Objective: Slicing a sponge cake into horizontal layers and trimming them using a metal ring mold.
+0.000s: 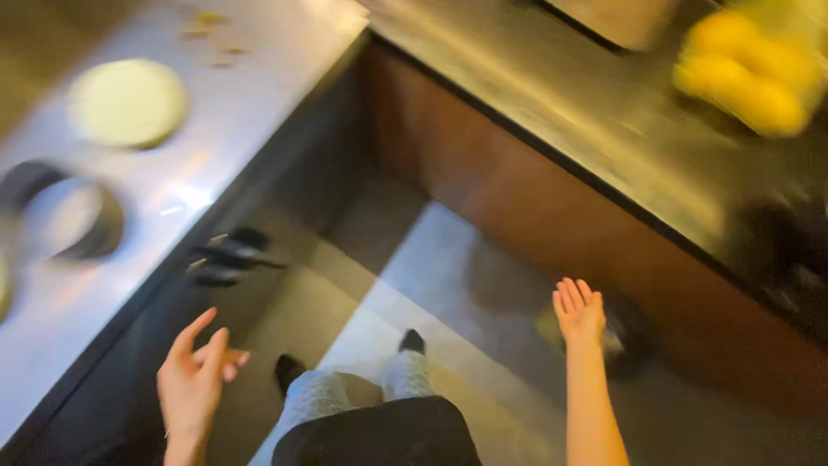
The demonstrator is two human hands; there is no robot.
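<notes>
The picture is blurred by motion. My left hand (pixel 194 375) hangs low at the left with fingers spread and holds nothing; it is beside the dark front of a steel counter (pixel 250 95). My right hand (pixel 578 312) is raised palm-out with fingers apart, empty, above the floor near a wooden cabinet front (pixel 552 216). My legs in patterned trousers and dark shoes (pixel 412 342) show below, between the hands.
A pale round disc (pixel 128 102) and a metal ring (pixel 69 220) lie on the left counter. Dark knobs (pixel 226 259) stick out of its front. Yellow round things (pixel 749 73) sit on the dark counter at upper right. Grey floor runs between the counters.
</notes>
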